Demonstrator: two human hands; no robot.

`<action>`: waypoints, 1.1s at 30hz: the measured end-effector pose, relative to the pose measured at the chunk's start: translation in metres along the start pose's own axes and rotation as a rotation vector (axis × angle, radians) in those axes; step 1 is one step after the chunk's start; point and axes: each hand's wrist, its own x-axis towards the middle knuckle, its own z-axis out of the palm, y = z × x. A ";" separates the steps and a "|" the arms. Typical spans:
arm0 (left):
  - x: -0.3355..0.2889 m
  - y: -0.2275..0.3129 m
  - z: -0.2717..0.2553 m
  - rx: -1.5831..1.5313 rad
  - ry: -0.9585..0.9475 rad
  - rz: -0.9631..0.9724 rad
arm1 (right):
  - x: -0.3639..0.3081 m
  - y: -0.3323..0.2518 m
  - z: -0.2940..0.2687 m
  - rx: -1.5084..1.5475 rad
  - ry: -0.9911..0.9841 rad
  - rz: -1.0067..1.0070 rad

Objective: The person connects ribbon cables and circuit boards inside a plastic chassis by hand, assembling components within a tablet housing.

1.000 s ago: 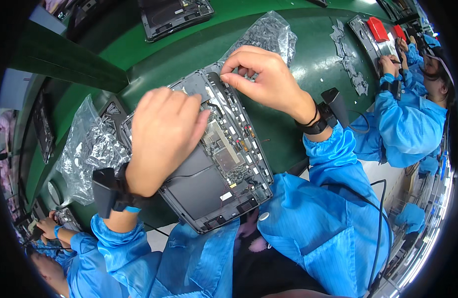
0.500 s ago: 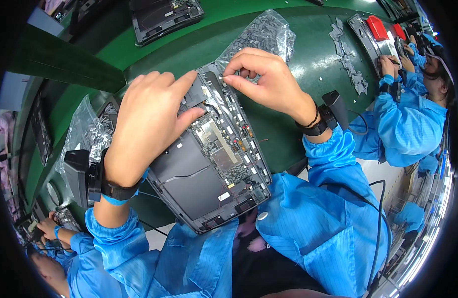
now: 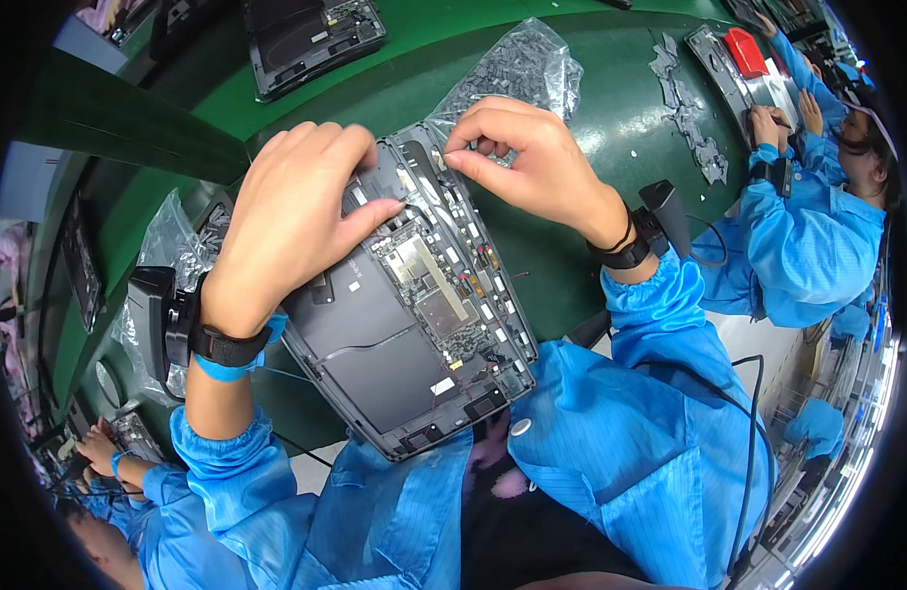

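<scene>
An opened laptop base [image 3: 404, 334] with its circuit board and dark battery showing lies tilted on the green bench in front of me. My left hand [image 3: 291, 221] rests flat on its upper left part, thumb pressing near the board's top edge. My right hand [image 3: 527, 157] hovers at the far corner of the laptop base, thumb and forefinger pinched on a very small part that I cannot make out. Both wrists carry black bands, and my sleeves are blue.
A clear bag of small grey parts [image 3: 517, 69] lies just beyond my right hand. Another bag [image 3: 173, 246] sits at my left. A second open laptop base [image 3: 311, 34] lies at the far edge. A co-worker in blue [image 3: 808, 226] works at the right, another person's hand [image 3: 99, 452] at lower left.
My left hand has slid up from the battery area to the upper left of the laptop base. My right hand has stayed pinched at the far corner.
</scene>
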 end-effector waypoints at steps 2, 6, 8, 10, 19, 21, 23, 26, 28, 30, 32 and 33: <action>0.002 0.004 -0.002 -0.041 0.046 -0.047 | 0.000 0.001 0.001 0.007 -0.006 0.016; 0.003 0.003 -0.001 0.020 0.069 0.002 | 0.000 0.001 0.001 0.011 -0.006 0.001; 0.005 0.005 -0.001 0.138 0.042 0.050 | 0.000 0.002 0.000 -0.005 -0.013 0.001; 0.008 0.003 0.000 0.162 0.034 0.059 | -0.002 0.003 0.000 -0.005 -0.006 0.013; 0.004 0.001 0.003 0.048 0.067 -0.010 | -0.002 0.003 0.001 0.028 -0.009 0.014; 0.005 0.003 0.005 -0.011 0.088 -0.018 | -0.001 0.003 0.000 0.006 -0.012 0.009; 0.004 0.000 0.004 -0.004 0.081 -0.011 | -0.001 0.001 -0.001 -0.013 -0.015 0.002; 0.002 0.000 0.002 0.028 0.065 0.006 | -0.001 0.000 -0.001 -0.007 -0.012 0.011; 0.002 0.001 0.002 0.049 0.057 0.018 | -0.002 0.001 -0.001 -0.016 -0.005 -0.032; 0.002 0.003 0.005 0.140 0.077 0.072 | -0.003 0.003 -0.001 -0.022 0.001 -0.042; 0.004 0.003 0.003 0.147 0.066 0.087 | -0.003 0.004 -0.001 -0.024 0.004 -0.052; 0.005 0.003 0.001 0.156 0.057 0.098 | -0.003 0.004 0.000 -0.009 0.007 -0.048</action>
